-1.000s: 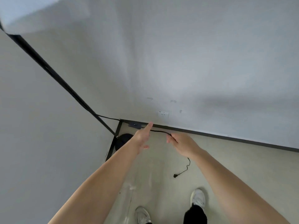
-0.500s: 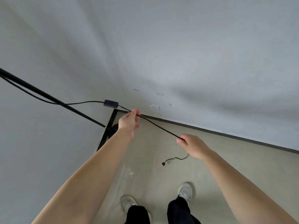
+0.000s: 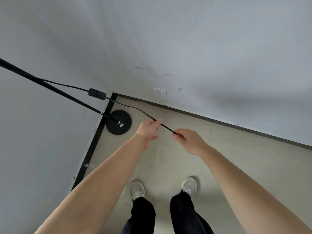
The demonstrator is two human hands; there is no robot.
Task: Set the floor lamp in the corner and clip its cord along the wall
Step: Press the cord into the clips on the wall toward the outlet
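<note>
Black cord (image 3: 135,108), thin, inline switch (image 3: 97,94)

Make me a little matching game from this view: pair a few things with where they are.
Things:
1. round black lamp base
2. black inline cord switch
3. white wall socket
4. thin black cord

Places:
A. low on the far wall
B. pinched between both hands
C. on the floor in the corner
D. hanging in the air beside the pole

Pairs: 1-C, 2-D, 3-A, 4-B
</note>
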